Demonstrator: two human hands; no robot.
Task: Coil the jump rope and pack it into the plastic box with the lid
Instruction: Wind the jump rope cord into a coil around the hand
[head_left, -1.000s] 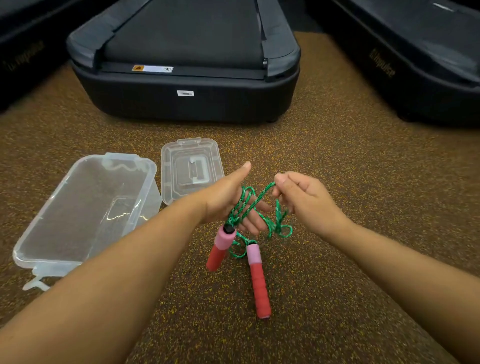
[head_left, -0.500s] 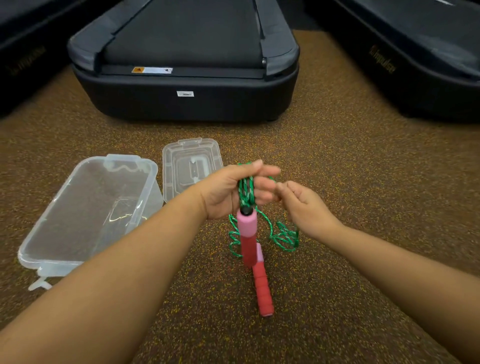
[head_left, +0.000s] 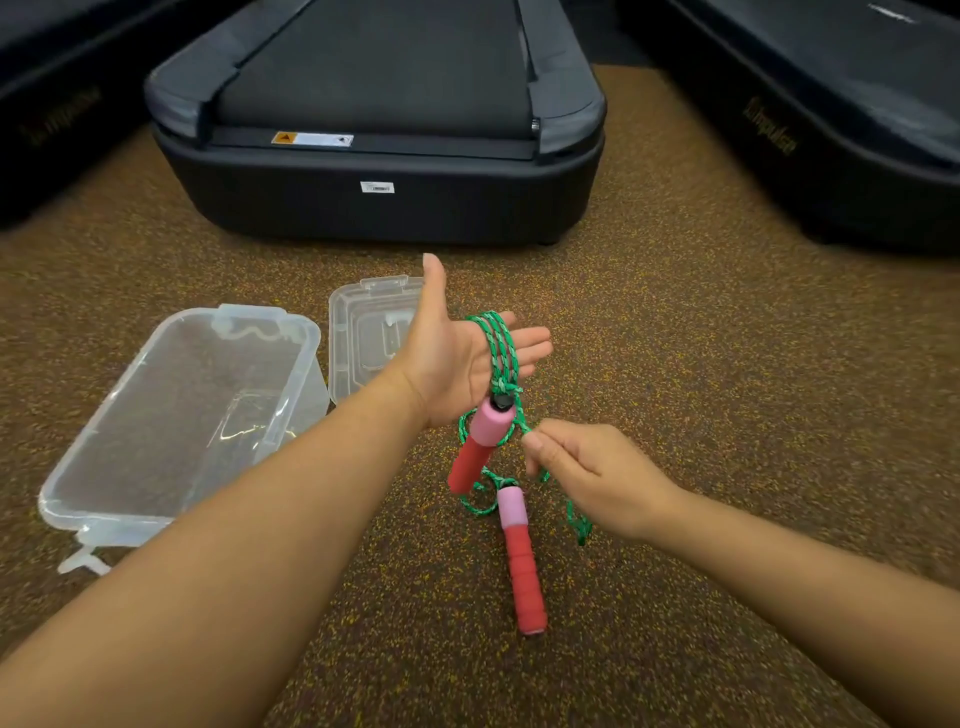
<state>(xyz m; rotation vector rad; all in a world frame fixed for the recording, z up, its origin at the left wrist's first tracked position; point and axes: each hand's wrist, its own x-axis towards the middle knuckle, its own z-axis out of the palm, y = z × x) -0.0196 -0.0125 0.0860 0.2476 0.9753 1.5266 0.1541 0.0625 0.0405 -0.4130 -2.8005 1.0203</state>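
The jump rope has a green cord (head_left: 500, 349) and two red-and-pink foam handles. Several turns of cord loop around the flat fingers of my left hand (head_left: 451, 358), palm up, thumb raised. One handle (head_left: 478, 449) hangs from those loops just below the palm. My right hand (head_left: 587, 475) pinches the cord low and to the right. The other handle (head_left: 522, 561) lies on the floor with loose cord around it. The clear plastic box (head_left: 93, 488) stands open at the left, its lid (head_left: 345, 338) flat beside it, partly behind my left hand.
A dark treadmill (head_left: 379, 208) stands straight ahead beyond the lid. More dark machines flank it, one at the far right (head_left: 810, 171) and one at the far left (head_left: 47, 135). Speckled brown rubber floor (head_left: 727, 389) lies underfoot.
My left hand has opened flat and turned palm up, with the cord loops across its fingers. My right hand has dropped down and to the right, pulling the cord. The hanging handle now tilts.
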